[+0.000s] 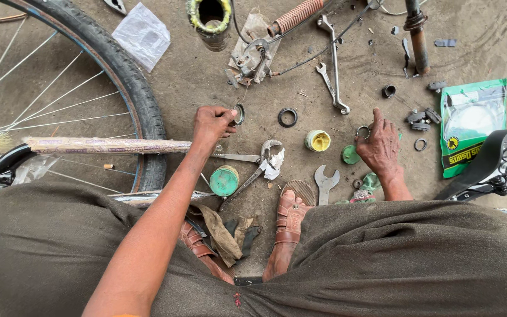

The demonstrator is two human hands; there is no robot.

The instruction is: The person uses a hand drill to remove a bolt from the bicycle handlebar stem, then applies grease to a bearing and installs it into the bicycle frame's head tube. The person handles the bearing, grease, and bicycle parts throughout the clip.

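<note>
My left hand (pixel 211 122) reaches out over the dirt ground and pinches a small dark metal ring (pixel 239 114) between thumb and fingers. My right hand (pixel 379 144) rests on the ground to the right, its fingertips on a small silvery ring (pixel 362 131). A black ring (pixel 287 117) lies on the ground between the hands. Beside it stands a small open pot of yellow grease (pixel 318 141), with its green lid (pixel 350 155) next to my right hand.
A bicycle wheel (pixel 125 76) fills the left, a black saddle (pixel 497 161) the right edge. Spanners (pixel 331 82), pliers (pixel 253 170), a green tin (pixel 224 180), a green packet (pixel 469 123), a spring (pixel 294 16) and small parts lie scattered. My sandalled feet (pixel 289 220) are below.
</note>
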